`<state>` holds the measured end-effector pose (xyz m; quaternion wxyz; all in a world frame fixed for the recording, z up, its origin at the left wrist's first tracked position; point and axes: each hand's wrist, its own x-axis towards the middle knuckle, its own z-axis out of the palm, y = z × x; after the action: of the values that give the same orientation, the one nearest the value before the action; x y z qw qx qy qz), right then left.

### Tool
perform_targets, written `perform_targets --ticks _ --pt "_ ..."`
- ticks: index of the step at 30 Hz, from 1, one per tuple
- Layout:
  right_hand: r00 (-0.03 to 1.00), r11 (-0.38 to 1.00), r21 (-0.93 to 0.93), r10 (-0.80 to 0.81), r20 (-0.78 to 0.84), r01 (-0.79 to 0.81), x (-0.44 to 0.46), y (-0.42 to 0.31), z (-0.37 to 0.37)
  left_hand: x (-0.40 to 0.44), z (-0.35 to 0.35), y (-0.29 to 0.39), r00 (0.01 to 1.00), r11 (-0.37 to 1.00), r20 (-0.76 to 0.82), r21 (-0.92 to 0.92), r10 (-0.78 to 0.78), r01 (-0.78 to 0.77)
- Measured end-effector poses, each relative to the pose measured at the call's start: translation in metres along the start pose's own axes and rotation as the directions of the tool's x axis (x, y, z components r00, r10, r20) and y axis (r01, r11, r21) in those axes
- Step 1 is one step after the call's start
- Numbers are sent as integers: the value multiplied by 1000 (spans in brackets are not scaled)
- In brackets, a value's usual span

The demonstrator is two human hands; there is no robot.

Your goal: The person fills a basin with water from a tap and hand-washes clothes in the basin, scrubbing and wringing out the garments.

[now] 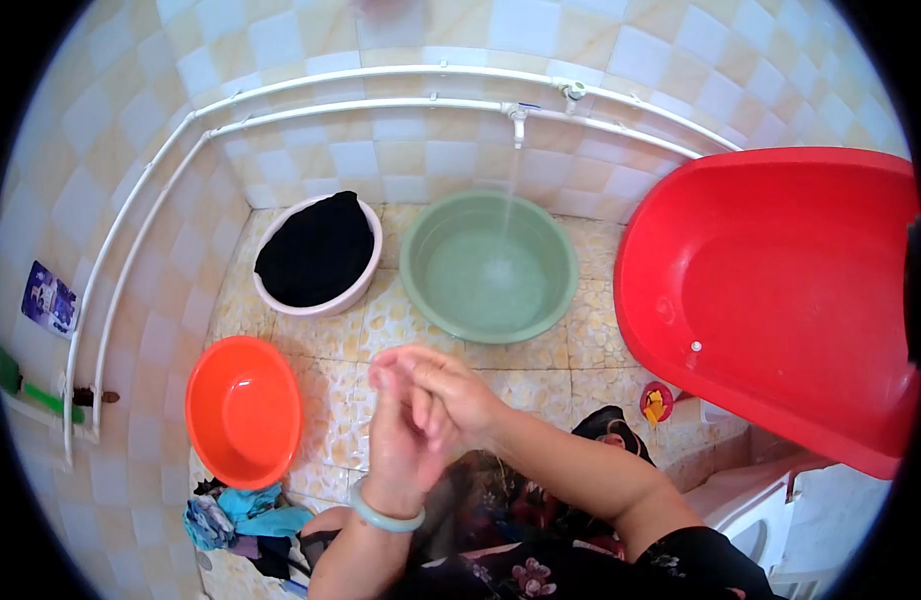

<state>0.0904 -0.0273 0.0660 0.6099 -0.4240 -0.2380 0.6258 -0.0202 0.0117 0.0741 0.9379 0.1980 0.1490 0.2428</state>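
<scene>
My left hand (401, 435), with a pale bangle at its wrist, is raised in front of me with loosely bent fingers. Against it rests my right hand (451, 392), its fingers partly stretched over the left one. The two hands touch each other, and no object shows in either. Beyond them a green basin (421, 305) stands on the tiled floor, holding water. A white tap (519, 125) runs a thin stream into it. To its left, black cloth (316, 250) fills a pale pink basin (374, 275).
An orange basin (243, 410) sits on the left, with a pile of clothes (256, 520) below it. A large red tub (781, 290) takes up the right side. Under its edge is a small red container (657, 402) with something yellow. White pipes (361, 105) run along the wall.
</scene>
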Motion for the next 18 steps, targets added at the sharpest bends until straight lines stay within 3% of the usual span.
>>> perform_targets --ticks 3,4,7,10,14,18 --pt "997 1000 9 -13 70 13 1 3 8 3 -8 -4 989 997 -145 74 -17 28" --pt "996 999 50 13 89 -18 0 2 9 3 -2 -1 994 996 -93 66 -60 66" --pt "988 992 -30 123 95 -121 -1 -1 -1 10 -9 -1 987 992 -152 104 -52 68" --pt "996 996 20 87 33 -88 4 13 -7 13 -8 -3 986 983 -160 172 -38 66" --pt "975 981 -73 189 116 -182 -4 2 -14 15 -11 -5 995 932 -84 363 54 -21" --pt "978 984 69 152 146 -163 1 14 -17 16 -2 -7 981 833 -104 548 164 -81"
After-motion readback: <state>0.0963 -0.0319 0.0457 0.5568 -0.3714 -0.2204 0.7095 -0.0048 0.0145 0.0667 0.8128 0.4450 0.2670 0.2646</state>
